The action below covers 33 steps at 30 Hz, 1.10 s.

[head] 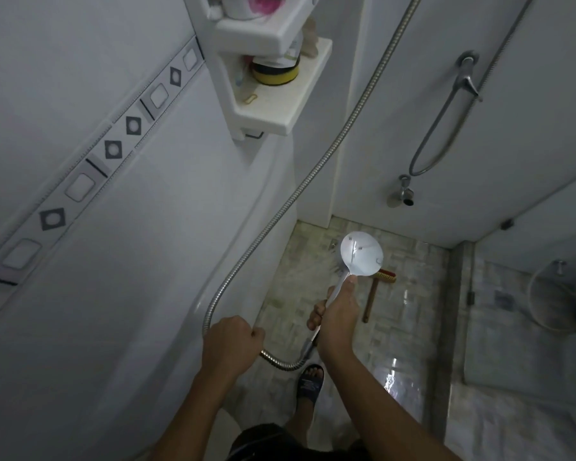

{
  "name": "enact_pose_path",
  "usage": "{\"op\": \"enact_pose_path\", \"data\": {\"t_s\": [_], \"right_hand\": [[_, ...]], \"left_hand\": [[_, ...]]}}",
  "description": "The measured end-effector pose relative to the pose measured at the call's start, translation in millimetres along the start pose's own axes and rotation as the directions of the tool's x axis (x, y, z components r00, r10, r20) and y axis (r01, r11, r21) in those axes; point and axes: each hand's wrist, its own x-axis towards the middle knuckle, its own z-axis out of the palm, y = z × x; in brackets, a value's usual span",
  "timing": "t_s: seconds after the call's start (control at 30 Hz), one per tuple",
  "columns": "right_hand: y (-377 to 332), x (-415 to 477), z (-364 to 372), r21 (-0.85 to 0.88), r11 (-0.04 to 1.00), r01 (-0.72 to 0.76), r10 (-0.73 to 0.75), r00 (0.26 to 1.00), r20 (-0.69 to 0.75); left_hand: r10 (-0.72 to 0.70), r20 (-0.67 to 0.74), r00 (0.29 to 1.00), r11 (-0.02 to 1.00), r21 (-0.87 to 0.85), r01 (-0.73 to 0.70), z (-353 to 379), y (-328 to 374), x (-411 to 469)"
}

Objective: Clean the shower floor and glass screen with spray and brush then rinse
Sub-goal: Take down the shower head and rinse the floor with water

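Fingers of right hand (pixel 338 314) wrapped round shower head (pixel 361 256) handle; left hand (pixel 230 344) fisted on hose (pixel 313 181); brush (pixel 376 291) beside on floor (pixel 409 327).

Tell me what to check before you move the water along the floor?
1. Right hand grips the shower head: ok.
2. Left hand holds the hose clear: ok.
3. Water is spraying: ok, spray shows left of the head.
4. Brush off the floor: not ok, it lies there, just beyond the head.
5. Foot in sandal steady on wet tiles: cannot tell.
6. Soap all rinsed away: cannot tell.
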Motion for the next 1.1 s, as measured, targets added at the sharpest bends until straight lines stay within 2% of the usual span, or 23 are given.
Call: {"op": "enact_pose_path", "data": {"t_s": [0.2,0.37,0.6,0.8,1.1], "right_hand": [[-0.1,0.0,-3.4,-0.010,0.999,-0.049,0.049,0.999,-0.007],[-8.7,-3.0,-0.9,-0.003,1.000,-0.023,0.023,1.000,-0.014],[-29.1,-9.8,5.0,0.138,0.987,0.081,-0.086,0.996,0.033],[-54.1,-13.1,10.9,0.288,0.935,0.209,-0.225,0.974,0.022],[-71.2,-5.8,7.0,0.342,0.892,0.295,-0.308,0.951,-0.016]], "left_hand": [[-0.012,0.004,1.000,0.999,0.041,0.012,-0.1,3.6,0.8],[-0.015,-0.001,1.000,0.999,0.029,0.015,-2.0,8.4,0.8],[-0.013,-0.043,0.999,1.000,-0.008,0.013,-13.6,13.6,6.3],[0.014,-0.106,0.994,0.999,-0.034,-0.018,-25.8,21.2,15.7],[0.049,-0.124,0.991,0.999,-0.013,-0.051,-33.6,38.9,25.4]]}}
